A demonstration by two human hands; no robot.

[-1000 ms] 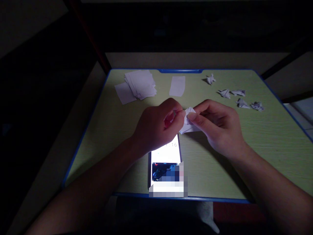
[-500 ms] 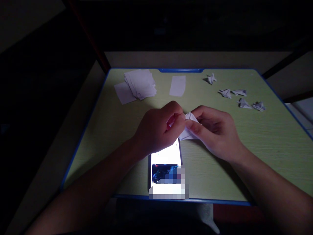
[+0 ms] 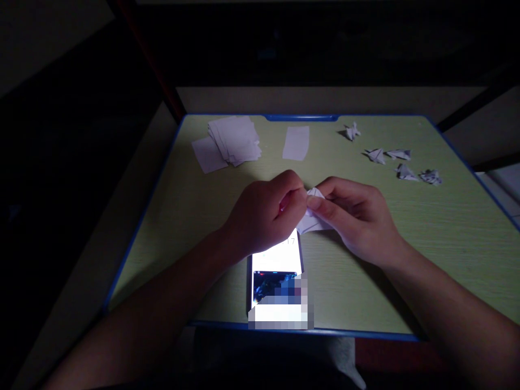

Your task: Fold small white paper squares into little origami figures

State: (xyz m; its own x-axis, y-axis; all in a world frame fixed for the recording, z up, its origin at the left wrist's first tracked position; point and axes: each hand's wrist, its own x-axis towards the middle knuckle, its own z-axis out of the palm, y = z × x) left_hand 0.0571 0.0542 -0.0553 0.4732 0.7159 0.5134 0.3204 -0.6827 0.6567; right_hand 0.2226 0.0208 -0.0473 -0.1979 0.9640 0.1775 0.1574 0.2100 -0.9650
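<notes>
A small folded white paper [image 3: 317,221] is held between both hands above the middle of the table. My left hand [image 3: 270,211] is closed, thumb and forefinger pinching the paper's left side. From the right, my right hand [image 3: 353,216] grips the same paper, its thumb pressed on top near the left fingertips. The fingers hide part of the folds. Below my left hand lies a phone [image 3: 276,261] with its screen lit, its upper end covered by that hand.
A fanned stack of white paper [image 3: 235,140] lies at the back left of the green table [image 3: 447,260], beside a single sheet [image 3: 296,143]. Several folded paper pieces, one a crumpled-looking shape [image 3: 430,176], lie at the back right.
The right thumb has shifted slightly left over the paper, closer to the left fingertips. Both hands still hold the paper, and the view has moved a little.
</notes>
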